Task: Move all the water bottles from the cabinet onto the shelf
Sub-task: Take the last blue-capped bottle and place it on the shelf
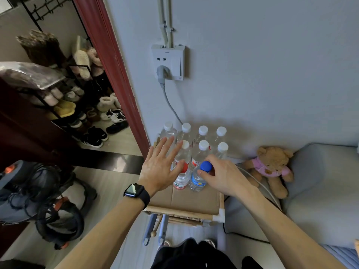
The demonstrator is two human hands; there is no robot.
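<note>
Pinching the blue-capped bottle (198,177) is the right hand (223,175); left hand (161,164) fingers splayed, released.

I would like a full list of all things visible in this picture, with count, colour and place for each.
white-cap bottles: seven, clear, two rows at the back of the stand by the wall
red-cap bottle: one, clear, front left of the group
blue-cap bottle: one, clear, front right of the group
stand: one, wood frame with cardboard top, below the socket
socket: one, white, on the wall, grey plug in it
teddy bear: one, brown, pink shirt, right of the stand
shoe rack: one, black, left, through the doorway
watch: one, black, left wrist
left hand: open, against the red-cap bottle
right hand: gripping the blue cap
</note>
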